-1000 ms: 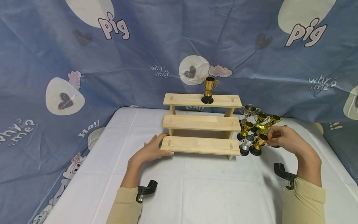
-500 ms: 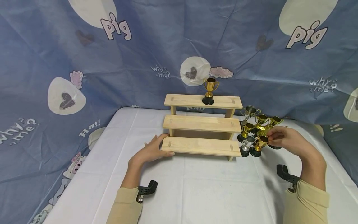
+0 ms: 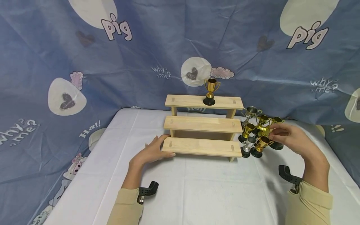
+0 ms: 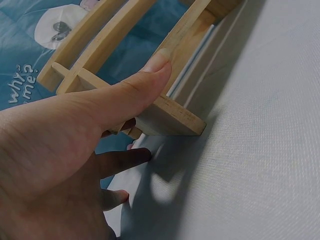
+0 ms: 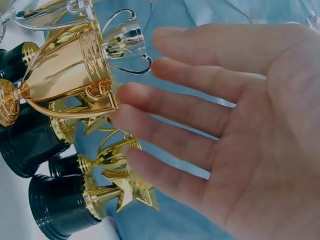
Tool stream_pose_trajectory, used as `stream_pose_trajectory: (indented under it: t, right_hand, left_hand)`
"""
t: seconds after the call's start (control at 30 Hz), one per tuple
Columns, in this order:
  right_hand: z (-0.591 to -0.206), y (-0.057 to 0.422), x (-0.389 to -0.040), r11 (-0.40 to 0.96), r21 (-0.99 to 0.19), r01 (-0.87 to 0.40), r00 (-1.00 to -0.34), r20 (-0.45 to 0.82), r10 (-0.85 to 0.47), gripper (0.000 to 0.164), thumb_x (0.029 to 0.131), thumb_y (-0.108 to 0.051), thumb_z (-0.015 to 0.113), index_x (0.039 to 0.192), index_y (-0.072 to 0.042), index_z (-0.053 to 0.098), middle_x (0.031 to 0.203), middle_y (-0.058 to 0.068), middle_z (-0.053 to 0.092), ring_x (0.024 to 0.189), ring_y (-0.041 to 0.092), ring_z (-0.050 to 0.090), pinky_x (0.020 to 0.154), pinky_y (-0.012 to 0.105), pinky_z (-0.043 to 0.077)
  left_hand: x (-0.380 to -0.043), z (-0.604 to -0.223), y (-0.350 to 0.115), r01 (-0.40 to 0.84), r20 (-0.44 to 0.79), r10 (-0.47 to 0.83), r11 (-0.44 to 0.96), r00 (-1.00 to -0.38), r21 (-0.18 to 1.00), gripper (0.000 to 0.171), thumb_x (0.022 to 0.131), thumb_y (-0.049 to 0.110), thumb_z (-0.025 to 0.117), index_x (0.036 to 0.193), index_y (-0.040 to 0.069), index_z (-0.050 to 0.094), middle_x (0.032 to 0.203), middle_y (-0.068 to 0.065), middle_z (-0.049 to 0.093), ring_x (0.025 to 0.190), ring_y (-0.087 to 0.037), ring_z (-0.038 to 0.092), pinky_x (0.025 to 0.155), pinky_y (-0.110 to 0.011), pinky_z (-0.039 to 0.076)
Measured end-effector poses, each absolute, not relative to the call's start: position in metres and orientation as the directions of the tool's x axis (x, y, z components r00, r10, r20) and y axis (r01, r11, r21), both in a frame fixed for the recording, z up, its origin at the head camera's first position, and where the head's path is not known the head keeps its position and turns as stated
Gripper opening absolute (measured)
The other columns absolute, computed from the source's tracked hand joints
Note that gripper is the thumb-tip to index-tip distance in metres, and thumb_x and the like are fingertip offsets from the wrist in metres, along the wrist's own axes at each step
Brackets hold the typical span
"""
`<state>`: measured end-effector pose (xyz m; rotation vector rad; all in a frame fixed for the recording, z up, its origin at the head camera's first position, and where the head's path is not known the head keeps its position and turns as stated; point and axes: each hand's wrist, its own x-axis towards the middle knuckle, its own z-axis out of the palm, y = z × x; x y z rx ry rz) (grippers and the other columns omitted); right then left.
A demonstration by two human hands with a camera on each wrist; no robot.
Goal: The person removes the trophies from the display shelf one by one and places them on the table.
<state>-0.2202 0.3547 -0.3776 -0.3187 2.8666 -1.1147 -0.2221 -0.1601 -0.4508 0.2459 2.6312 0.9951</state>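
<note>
A three-step wooden display stand (image 3: 202, 124) stands on the table. My left hand (image 3: 154, 150) grips the left end of its lowest step, the thumb over the front edge (image 4: 157, 62) and the index finger behind. At its right, several small gold and silver trophies crowd together on black bases. My right hand (image 3: 291, 140) is among them, its fingers (image 5: 185, 102) fairly straight and spread. Fingertips are right at a gold trophy cup (image 5: 65, 60) and above a gold star trophy (image 5: 132, 190). One gold two-handled trophy (image 3: 211, 89) stands upright on the top step.
A silver trophy (image 3: 248, 144) and a gold one (image 3: 262, 143) form the front of the cluster, close to the stand's right end. A white cloth covers the table (image 3: 208, 190). Behind it hangs a blue printed curtain (image 3: 157, 37).
My right hand has shifted slightly right and its fingers have spread, showing more of a black base beneath. My left hand and the stand stay put; the head view has tilted slightly.
</note>
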Motion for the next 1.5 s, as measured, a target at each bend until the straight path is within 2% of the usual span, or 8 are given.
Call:
stream_pose_trajectory:
  t: [0.2, 0.5, 0.63, 0.73, 0.97, 1.17, 1.37, 1.5]
  right_hand:
    - [-0.377, 0.347, -0.222, 0.728, -0.661, -0.183, -0.98, 0.065, -0.187, 0.042, 0.095, -0.019, 0.068, 0.131, -0.001, 0.058, 0.111, 0.018, 0.07, 0.084, -0.014, 0.06, 0.07, 0.015, 0.051]
    - [-0.369, 0.34, -0.225, 0.764, -0.622, -0.172, -0.985, 0.093, -0.146, 0.043, 0.095, -0.028, 0.067, 0.132, -0.007, 0.058, 0.109, 0.011, 0.07, 0.081, -0.02, 0.055, 0.068, 0.019, 0.051]
    - [-0.363, 0.338, -0.228, 0.761, -0.627, -0.165, -0.986, 0.114, -0.119, 0.047, 0.095, -0.031, 0.067, 0.135, -0.009, 0.056, 0.101, -0.015, 0.068, 0.082, -0.021, 0.053, 0.067, 0.018, 0.049]
    - [-0.359, 0.333, -0.231, 0.746, -0.643, -0.174, -0.984, 0.144, -0.106, 0.048, 0.095, -0.029, 0.067, 0.137, -0.01, 0.056, 0.095, -0.03, 0.059, 0.083, -0.018, 0.055, 0.068, 0.016, 0.048]
    - [-0.357, 0.319, -0.237, 0.744, -0.642, -0.185, -0.979, 0.188, -0.081, 0.048, 0.095, -0.032, 0.068, 0.138, -0.013, 0.057, 0.105, -0.01, 0.066, 0.083, -0.018, 0.054, 0.07, 0.013, 0.047]
    - [-0.353, 0.307, -0.242, 0.734, -0.646, -0.209, -0.972, 0.217, -0.086, 0.048, 0.095, -0.036, 0.067, 0.138, -0.018, 0.057, 0.102, -0.018, 0.065, 0.083, -0.013, 0.057, 0.069, 0.015, 0.049]
    - [-0.347, 0.293, -0.246, 0.742, -0.636, -0.214, -0.973, 0.202, -0.108, 0.048, 0.096, -0.038, 0.064, 0.14, -0.02, 0.055, 0.117, 0.006, 0.07, 0.085, -0.013, 0.055, 0.072, 0.02, 0.05]
    - [-0.343, 0.281, -0.251, 0.745, -0.629, -0.22, -0.973, 0.197, -0.121, 0.046, 0.097, -0.037, 0.064, 0.139, -0.022, 0.054, 0.12, 0.01, 0.07, 0.091, -0.002, 0.061, 0.073, 0.024, 0.051]
  left_hand:
    - [-0.223, -0.453, -0.161, 0.041, -0.229, 0.262, 0.737, -0.937, 0.674, 0.088, 0.078, 0.055, 0.079, 0.15, 0.028, 0.036, 0.164, -0.01, 0.027, 0.155, -0.04, 0.003, 0.112, -0.079, -0.004]
    - [-0.223, -0.451, -0.16, 0.046, -0.225, 0.268, 0.732, -0.937, 0.68, 0.089, 0.078, 0.056, 0.078, 0.151, 0.029, 0.035, 0.164, -0.009, 0.027, 0.156, -0.038, 0.001, 0.113, -0.077, -0.005]
    - [-0.225, -0.447, -0.16, 0.061, -0.219, 0.278, 0.736, -0.935, 0.675, 0.088, 0.078, 0.056, 0.078, 0.151, 0.029, 0.035, 0.164, -0.009, 0.027, 0.155, -0.039, 0.002, 0.113, -0.078, -0.003]
    - [-0.227, -0.444, -0.16, 0.066, -0.215, 0.279, 0.738, -0.936, 0.671, 0.088, 0.078, 0.056, 0.078, 0.15, 0.029, 0.035, 0.164, -0.008, 0.027, 0.155, -0.039, 0.002, 0.113, -0.077, -0.003]
    - [-0.23, -0.446, -0.158, 0.063, -0.221, 0.279, 0.742, -0.935, 0.668, 0.087, 0.079, 0.055, 0.078, 0.15, 0.028, 0.036, 0.164, -0.009, 0.027, 0.155, -0.04, 0.002, 0.113, -0.078, -0.003]
    - [-0.227, -0.449, -0.158, 0.061, -0.222, 0.279, 0.738, -0.934, 0.672, 0.086, 0.079, 0.054, 0.078, 0.149, 0.027, 0.037, 0.163, -0.01, 0.029, 0.155, -0.041, 0.003, 0.112, -0.078, -0.004]
    - [-0.223, -0.451, -0.16, 0.059, -0.226, 0.282, 0.737, -0.932, 0.673, 0.086, 0.079, 0.054, 0.078, 0.149, 0.027, 0.037, 0.163, -0.011, 0.03, 0.155, -0.042, 0.003, 0.112, -0.079, -0.004]
    - [-0.222, -0.452, -0.162, 0.055, -0.223, 0.276, 0.733, -0.935, 0.678, 0.086, 0.078, 0.055, 0.079, 0.149, 0.029, 0.037, 0.163, -0.011, 0.029, 0.155, -0.041, 0.002, 0.112, -0.079, -0.005]
